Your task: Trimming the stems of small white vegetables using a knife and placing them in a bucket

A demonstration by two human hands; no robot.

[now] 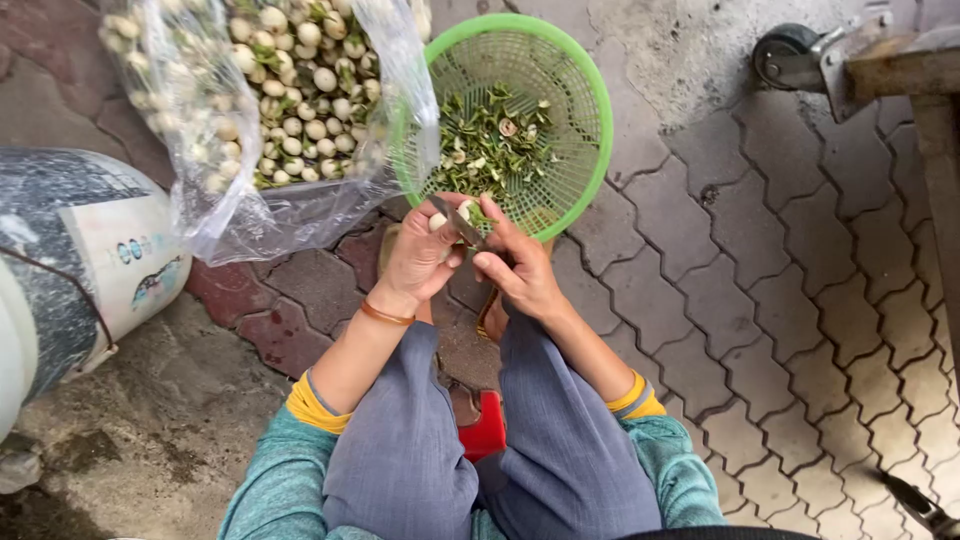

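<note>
Knife point(458, 222) is slanting up-left toward the green basket point(590, 90), right hand point(520, 270) gripping it, left hand point(420, 262) pinching a pale seed point(437, 221).

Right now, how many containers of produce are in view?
2: a green basket of peelings just beyond the hands, and a clear bag of pale round seeds to its left. Others may sit outside the frame.

A clear plastic bag point(250, 110) heaped with small pale round seeds lies on the paved floor point(780, 300) of interlocking bricks. A grey-and-white drum point(90, 250) lies at the left. A caster wheel point(785, 55) under a metal frame stands top right. A red stool point(487, 430) shows between the knees.
</note>
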